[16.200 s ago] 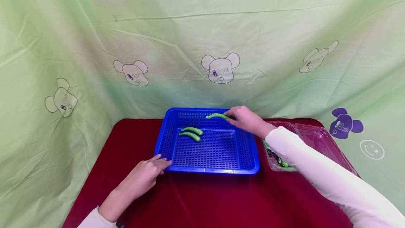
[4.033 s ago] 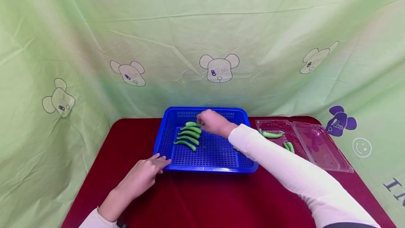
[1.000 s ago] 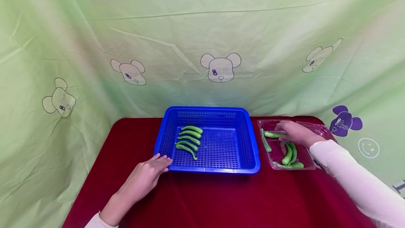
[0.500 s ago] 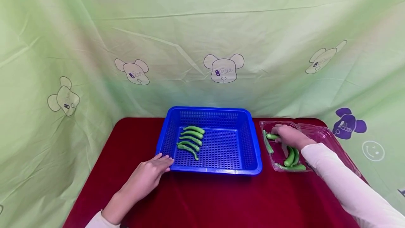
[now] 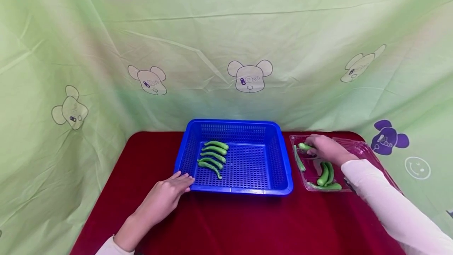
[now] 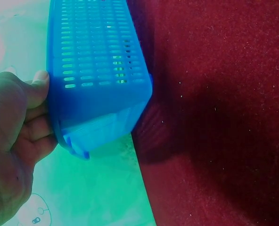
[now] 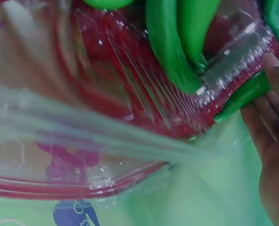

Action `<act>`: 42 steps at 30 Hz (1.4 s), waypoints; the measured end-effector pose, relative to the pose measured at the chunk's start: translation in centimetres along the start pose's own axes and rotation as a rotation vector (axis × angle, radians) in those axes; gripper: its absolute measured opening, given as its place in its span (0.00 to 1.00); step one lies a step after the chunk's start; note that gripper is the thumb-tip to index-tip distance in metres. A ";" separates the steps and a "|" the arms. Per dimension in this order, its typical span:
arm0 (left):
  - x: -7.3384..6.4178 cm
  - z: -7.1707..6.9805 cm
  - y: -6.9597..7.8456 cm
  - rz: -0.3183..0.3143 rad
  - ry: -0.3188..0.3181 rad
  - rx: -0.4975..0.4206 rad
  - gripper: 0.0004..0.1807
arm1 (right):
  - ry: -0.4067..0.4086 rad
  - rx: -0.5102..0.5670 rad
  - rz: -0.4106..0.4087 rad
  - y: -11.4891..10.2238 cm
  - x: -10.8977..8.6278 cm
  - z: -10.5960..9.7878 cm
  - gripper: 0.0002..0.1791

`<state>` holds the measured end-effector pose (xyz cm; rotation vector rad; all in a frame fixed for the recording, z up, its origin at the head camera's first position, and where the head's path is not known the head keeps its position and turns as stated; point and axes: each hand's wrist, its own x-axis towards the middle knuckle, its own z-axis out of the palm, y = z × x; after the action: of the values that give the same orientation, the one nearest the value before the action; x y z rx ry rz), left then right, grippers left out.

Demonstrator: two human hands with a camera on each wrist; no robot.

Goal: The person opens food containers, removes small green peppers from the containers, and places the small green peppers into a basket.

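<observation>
My right hand (image 5: 327, 148) pinches a green chili pepper (image 5: 303, 146) at the back of a clear plastic box (image 5: 311, 170). In the right wrist view, thumb and fingers close on this pepper (image 7: 248, 92) near the box wall. Two curved peppers (image 5: 323, 174) lie side by side in the box, with another along its left wall (image 5: 299, 159) and one along its front (image 5: 330, 187). My left hand (image 5: 164, 195) rests, fingers extended, over the near left corner of a blue perforated basket (image 5: 240, 191). Inside the basket, several green peppers (image 5: 213, 154) form a neat column on the left.
A red cloth (image 5: 230, 223) covers the table. The box's clear lid (image 5: 359, 152) lies folded out to the right, partly behind the right forearm. Green fabric (image 5: 198, 42) printed with bear heads hangs behind and beside the table.
The basket has gained peppers since the earliest frame. Over the last second, my right hand took hold of the pepper at the box's back and shifted it slightly. The left hand stayed put.
</observation>
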<state>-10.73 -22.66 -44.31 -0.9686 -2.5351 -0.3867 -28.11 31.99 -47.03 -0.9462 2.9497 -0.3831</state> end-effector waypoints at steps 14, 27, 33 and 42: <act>-0.1 0.1 0.0 0.011 0.013 0.002 0.14 | 0.138 0.028 -0.040 -1.8 1.9 -4.3 0.10; -0.3 0.2 0.1 0.014 0.013 0.002 0.15 | 0.161 0.055 -0.058 -7.0 6.8 -6.7 0.12; -0.2 0.3 0.1 0.013 0.008 0.002 0.14 | 0.129 0.066 -0.065 -10.0 9.3 -6.7 0.13; -0.1 0.2 0.1 0.007 0.009 0.002 0.14 | 0.071 0.027 -0.113 -14.5 12.5 -5.7 0.09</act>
<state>-10.63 -22.57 -44.50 -0.9726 -2.5232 -0.3849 -30.59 14.65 -37.31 -1.1230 2.9532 -0.4673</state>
